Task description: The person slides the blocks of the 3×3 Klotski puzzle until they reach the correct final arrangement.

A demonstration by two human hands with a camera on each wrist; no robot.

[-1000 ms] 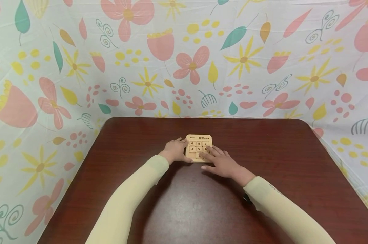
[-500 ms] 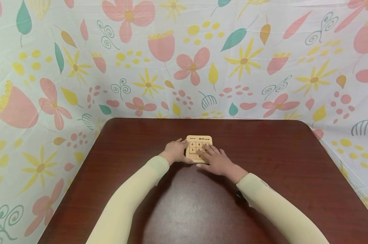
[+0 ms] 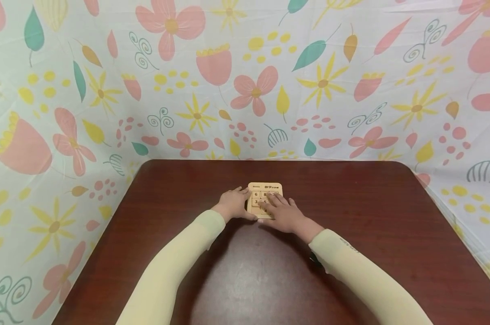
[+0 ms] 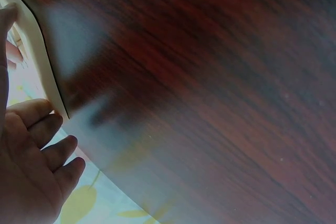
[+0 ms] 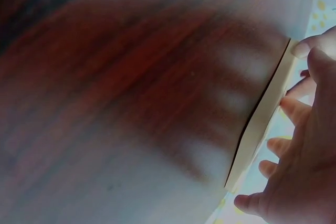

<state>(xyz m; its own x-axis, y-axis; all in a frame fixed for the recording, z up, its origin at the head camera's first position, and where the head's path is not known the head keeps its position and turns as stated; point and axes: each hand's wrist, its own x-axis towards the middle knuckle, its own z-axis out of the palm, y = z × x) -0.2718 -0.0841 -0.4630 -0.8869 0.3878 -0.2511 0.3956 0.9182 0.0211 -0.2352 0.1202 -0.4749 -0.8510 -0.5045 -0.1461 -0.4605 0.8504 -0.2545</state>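
Note:
A wooden number slide puzzle (image 3: 255, 185) lies flat on the table, its pale edge (image 4: 39, 51) also in the left wrist view. My left hand (image 3: 233, 204) grips the board at its left side, thumb at the near corner and fingers along the edge. Over the right part of the board spreads my right hand (image 3: 289, 217), fingers extended, fingertips right at the tiles. Tiles 6 (image 3: 256, 194) and 3 (image 3: 256, 202) show; 8 and 5 are partly covered, and others lie hidden under the fingers. The near left slot is bare wood.
The dark red wooden table (image 3: 350, 194) has rounded far corners. A white floral cloth (image 3: 253, 54) hangs behind it and along both sides. Pale yellow sleeves (image 3: 168, 266) cover both forearms.
My right hand has slid leftward across the puzzle, covering more of its right tiles. The left hand keeps its hold, and the puzzle stays in place.

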